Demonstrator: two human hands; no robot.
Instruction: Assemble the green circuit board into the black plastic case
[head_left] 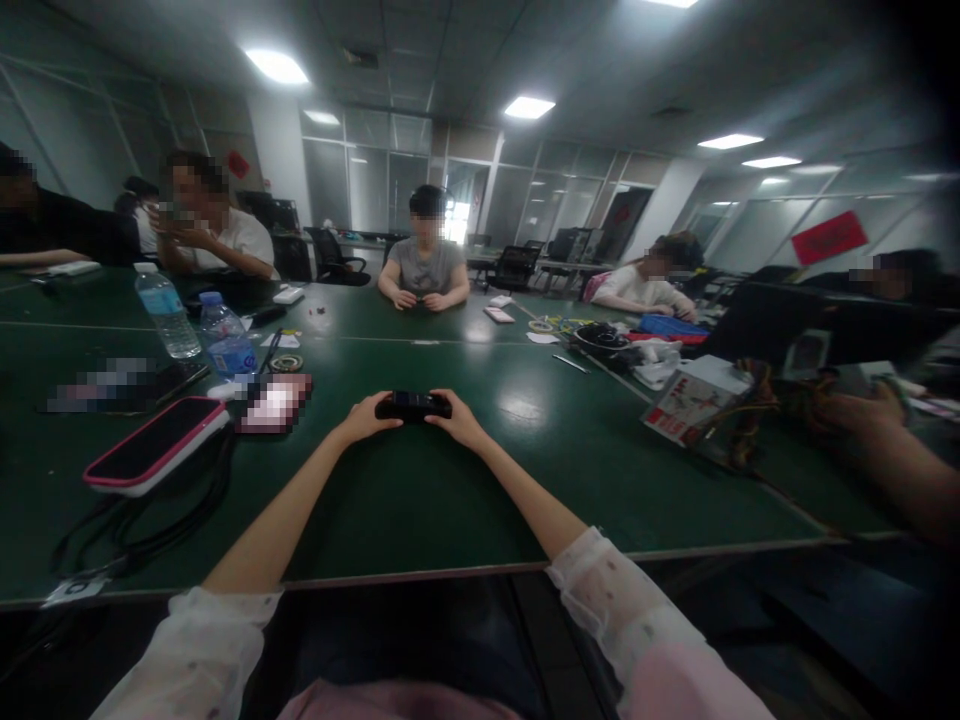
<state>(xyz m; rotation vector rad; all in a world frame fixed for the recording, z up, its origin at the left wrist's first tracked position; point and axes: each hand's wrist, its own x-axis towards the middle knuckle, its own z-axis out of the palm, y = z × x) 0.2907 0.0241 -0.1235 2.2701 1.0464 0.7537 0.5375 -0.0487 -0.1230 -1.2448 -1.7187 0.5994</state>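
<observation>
Across the green table (420, 510), on or just above its surface, held snugly between left hand (367, 417) and right hand (460, 420): a small black device (412, 404). Probably light, stiff, smooth, perhaps fragile; best gripped by opposite ends.

Left hand (369, 415), right hand (456, 418) holding black device (414, 406).

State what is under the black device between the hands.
Green tabletop shows around the black device, which the left hand and right hand hold; the patch directly beneath is covered and cannot be seen.
</observation>
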